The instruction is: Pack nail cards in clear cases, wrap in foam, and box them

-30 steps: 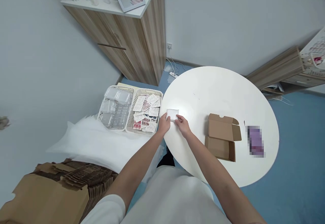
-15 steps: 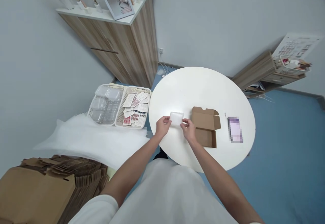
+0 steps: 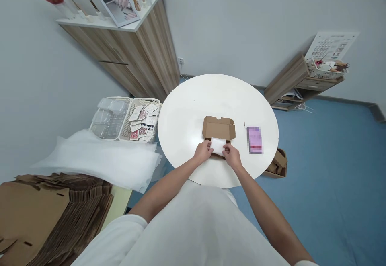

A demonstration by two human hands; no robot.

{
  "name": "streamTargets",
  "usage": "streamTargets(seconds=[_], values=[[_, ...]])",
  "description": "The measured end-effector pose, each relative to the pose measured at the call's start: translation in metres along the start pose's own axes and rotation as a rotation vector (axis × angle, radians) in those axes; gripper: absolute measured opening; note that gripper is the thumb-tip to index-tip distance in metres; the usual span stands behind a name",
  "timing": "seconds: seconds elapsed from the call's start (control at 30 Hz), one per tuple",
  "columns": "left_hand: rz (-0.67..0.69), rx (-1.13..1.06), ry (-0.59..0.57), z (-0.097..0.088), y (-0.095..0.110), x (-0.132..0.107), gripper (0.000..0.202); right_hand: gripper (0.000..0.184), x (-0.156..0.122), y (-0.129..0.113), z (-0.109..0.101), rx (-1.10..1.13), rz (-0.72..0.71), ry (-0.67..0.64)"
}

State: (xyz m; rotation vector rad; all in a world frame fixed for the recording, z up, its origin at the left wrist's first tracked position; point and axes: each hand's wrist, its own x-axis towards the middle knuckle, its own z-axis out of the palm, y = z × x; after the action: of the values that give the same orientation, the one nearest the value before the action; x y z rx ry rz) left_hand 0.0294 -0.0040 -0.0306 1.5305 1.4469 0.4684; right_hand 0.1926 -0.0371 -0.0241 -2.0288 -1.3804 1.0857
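Note:
A small white foam-wrapped packet (image 3: 218,146) is pinched at its two sides by my hands. My left hand (image 3: 204,151) grips its left edge, and my right hand (image 3: 232,154) its right edge. The packet is over the tray of an open brown cardboard box (image 3: 219,130), whose lid stands up at the back. Most of the box's inside is hidden by the packet and my fingers; whether the packet touches the bottom I cannot tell. The box rests on a round white table (image 3: 193,101).
Right of the box lies a pixelated purple item (image 3: 255,140). To the left are baskets of clear plastic cases (image 3: 110,117) and printed cards (image 3: 141,121), white foam sheets (image 3: 102,157) and stacked flat cardboard boxes (image 3: 36,205). An open carton (image 3: 277,163) sits on the floor at right.
Both hands have carried the white packet from the table left of the box to over the box's tray. The view has shifted, and a floor carton now shows at right.

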Motion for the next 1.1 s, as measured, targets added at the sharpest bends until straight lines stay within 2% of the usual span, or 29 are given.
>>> streamTargets(seconds=[0.2,0.33,0.43,0.67,0.73,0.8,0.87,0.93,0.97,1.03,1.1], values=[[-0.121,0.184,-0.094,0.008,-0.005,0.000,0.030,0.019,0.011,0.013,0.006,-0.177,-0.075,-0.106],[-0.130,0.262,-0.175,0.010,-0.004,-0.002,0.032,0.024,0.014,0.017,0.010,-0.307,-0.111,-0.140],[-0.131,0.280,-0.194,0.011,-0.002,-0.002,0.035,0.028,0.015,0.018,0.012,-0.370,-0.128,-0.163],[-0.102,0.271,-0.171,0.012,0.000,-0.006,0.044,0.029,0.009,0.017,0.014,-0.391,-0.234,-0.136],[-0.046,0.195,-0.117,0.007,0.000,-0.005,0.043,0.031,0.010,0.015,0.007,-0.318,-0.289,-0.081],[0.019,0.065,-0.009,-0.002,-0.002,0.000,0.039,0.033,0.015,0.012,-0.006,-0.209,-0.331,0.009],[0.030,-0.088,0.128,-0.015,-0.003,0.011,0.038,0.037,0.027,0.010,-0.024,-0.099,-0.303,0.141],[-0.080,-0.238,0.218,-0.030,-0.005,0.024,0.050,0.048,0.042,0.008,-0.042,0.024,-0.166,0.191],[-0.151,-0.303,0.218,-0.037,-0.006,0.031,0.057,0.053,0.050,0.007,-0.049,0.102,-0.058,0.171],[-0.286,-0.414,0.139,-0.048,-0.007,0.043,0.069,0.057,0.062,0.006,-0.060,0.279,0.125,0.052],[-0.354,-0.492,0.046,-0.055,-0.007,0.051,0.077,0.060,0.070,0.004,-0.064,0.412,0.213,-0.078]])
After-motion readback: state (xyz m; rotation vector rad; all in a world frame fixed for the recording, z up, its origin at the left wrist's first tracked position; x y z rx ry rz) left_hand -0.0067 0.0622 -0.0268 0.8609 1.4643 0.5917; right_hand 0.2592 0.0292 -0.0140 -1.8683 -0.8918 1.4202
